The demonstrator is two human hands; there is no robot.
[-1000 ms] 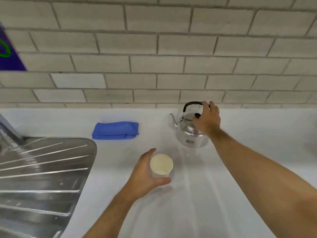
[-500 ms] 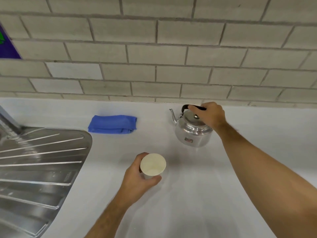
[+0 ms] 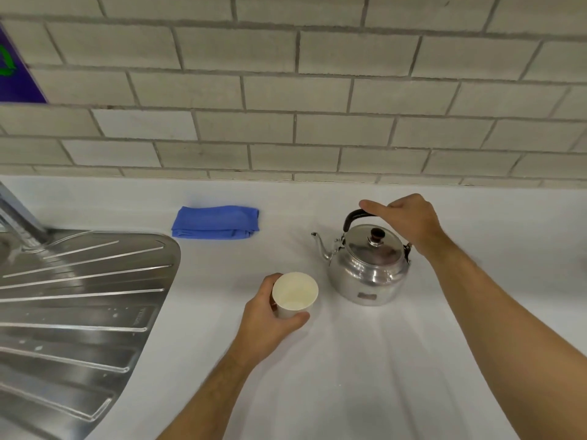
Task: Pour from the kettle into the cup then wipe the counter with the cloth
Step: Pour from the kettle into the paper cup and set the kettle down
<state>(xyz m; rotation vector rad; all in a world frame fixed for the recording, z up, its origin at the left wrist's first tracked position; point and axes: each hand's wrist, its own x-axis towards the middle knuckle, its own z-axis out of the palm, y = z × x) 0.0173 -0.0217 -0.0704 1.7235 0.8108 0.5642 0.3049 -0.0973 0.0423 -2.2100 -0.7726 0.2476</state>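
Our right hand [image 3: 409, 222] is closed around the black handle [image 3: 352, 217] of the kettle [image 3: 368, 268], thumb stretched along the top of the grip. The kettle stands upright on the white counter [image 3: 349, 376], lid on, its spout [image 3: 319, 246] pointing left. Just left of the kettle and a little nearer to us, our left hand [image 3: 266, 315] wraps the cup [image 3: 294, 295], thumb in front and fingers behind; the cup tilts slightly, its open mouth turned toward us, and we cannot tell whether anything is in it. The folded blue cloth [image 3: 216, 222] lies well to the kettle's left, nearer the brick wall [image 3: 286, 90]. Farther left of the kettle, beyond the cloth, is the steel drainboard [image 3: 70, 296].
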